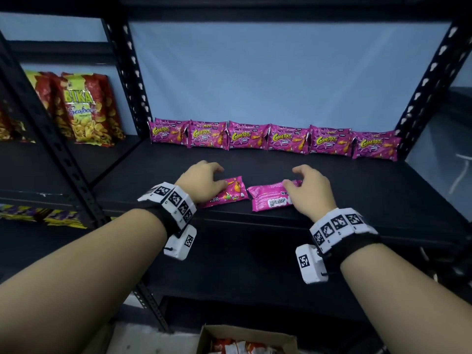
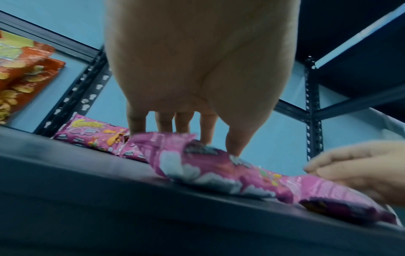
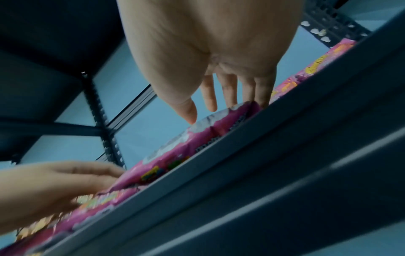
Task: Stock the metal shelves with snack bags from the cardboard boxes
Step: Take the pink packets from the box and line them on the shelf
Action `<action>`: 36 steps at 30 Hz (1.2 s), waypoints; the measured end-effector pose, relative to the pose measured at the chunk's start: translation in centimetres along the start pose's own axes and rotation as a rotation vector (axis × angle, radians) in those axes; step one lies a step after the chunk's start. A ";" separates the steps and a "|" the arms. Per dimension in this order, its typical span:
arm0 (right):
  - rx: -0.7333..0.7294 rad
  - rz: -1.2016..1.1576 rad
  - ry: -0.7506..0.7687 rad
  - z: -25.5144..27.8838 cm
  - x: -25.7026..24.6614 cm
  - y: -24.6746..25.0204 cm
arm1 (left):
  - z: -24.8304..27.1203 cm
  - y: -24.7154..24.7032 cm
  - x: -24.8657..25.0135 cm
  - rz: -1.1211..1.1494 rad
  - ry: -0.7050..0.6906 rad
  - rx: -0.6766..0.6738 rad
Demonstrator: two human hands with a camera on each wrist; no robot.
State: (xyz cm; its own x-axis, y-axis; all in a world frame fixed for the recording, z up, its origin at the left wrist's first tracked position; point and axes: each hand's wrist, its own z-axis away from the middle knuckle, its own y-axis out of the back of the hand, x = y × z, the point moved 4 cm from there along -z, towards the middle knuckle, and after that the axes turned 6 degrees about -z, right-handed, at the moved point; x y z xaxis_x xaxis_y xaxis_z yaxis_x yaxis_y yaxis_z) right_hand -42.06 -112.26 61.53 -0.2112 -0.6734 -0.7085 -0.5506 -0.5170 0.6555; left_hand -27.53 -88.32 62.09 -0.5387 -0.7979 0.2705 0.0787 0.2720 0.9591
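We note two pink snack bags lying flat near the front edge of the black metal shelf (image 1: pixel 357 180), side by side with a small gap between them. Our left hand (image 1: pixel 203 181) rests on the left bag (image 1: pixel 231 192), fingers bent down over its far edge and thumb on its top; whether it truly grips, we cannot tell. Our right hand (image 1: pixel 310 191) sits on the right bag (image 1: pixel 268 199), which lies back side up; the fingers hang loose and fairly straight, tips touching the wrapper, nothing clasped. Far back, a row of pink Corntoz bags (image 1: pixel 274 139) stands upright against the pale wall, left post to right post. In the bay to the left stand larger red and yellow Bika bags (image 1: pixel 86 111). Below, near us, an open cardboard box (image 1: pixel 249 338) shows red and white packets.
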 end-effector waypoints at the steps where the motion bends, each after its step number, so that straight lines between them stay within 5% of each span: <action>1: -0.011 0.083 0.065 0.2 -0.8 -0.3 | -0.2 -0.3 0.4 -0.027 -0.009 0.005; 5: -0.197 0.275 0.262 1.1 -3.1 -2.9 | -0.3 -1.7 2.0 -0.126 -0.045 -0.048; 14: -0.365 0.473 0.258 1.8 -1.6 -4.8 | 0.4 -3.3 2.1 -0.130 -0.063 -0.126; 26: -0.291 0.531 0.316 4.2 -0.7 -2.1 | 0.0 -3.8 1.5 -0.119 -0.066 -0.103; 36: -0.341 0.494 0.343 0.2 -3.2 0.7 | 0.2 -3.7 1.6 -0.128 -0.059 -0.091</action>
State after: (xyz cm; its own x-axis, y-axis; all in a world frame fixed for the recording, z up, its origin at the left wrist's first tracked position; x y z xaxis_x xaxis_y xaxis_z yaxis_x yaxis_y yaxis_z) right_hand -41.89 -110.37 64.25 -0.0741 -0.9728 -0.2194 -0.1587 -0.2057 0.9657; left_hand -28.84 -90.50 58.95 -0.5971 -0.7894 0.1428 0.0803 0.1182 0.9897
